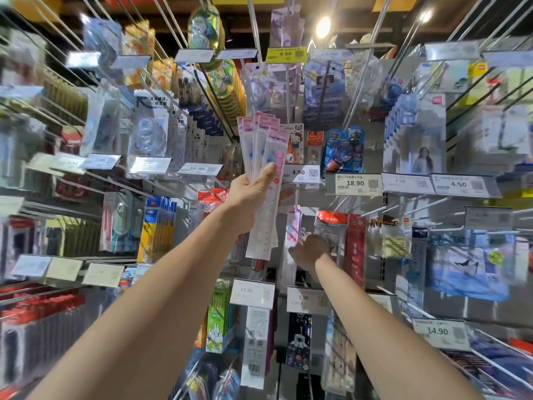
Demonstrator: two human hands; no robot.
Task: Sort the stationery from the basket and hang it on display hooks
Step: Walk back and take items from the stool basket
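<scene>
My left hand (251, 189) is raised in front of the display wall and grips a fanned bundle of several pink-topped ruler packs (264, 157), thumb pressed across their front. My right hand (310, 251) reaches lower and to the right, its fingers at a hanging pink ruler pack (292, 226) on a hook below the 4.90 price tag (301, 173). The hand is blurred, so its grip is unclear. The basket is out of view.
Metal display hooks with price tags jut out all around. Hanging packs include a Hello Kitty pack (294, 145), a blue figure pack (344, 153), red packs (354, 246) and a green pack (217, 321). Tags read 18.90 (354, 183) and 8.90 (305, 298).
</scene>
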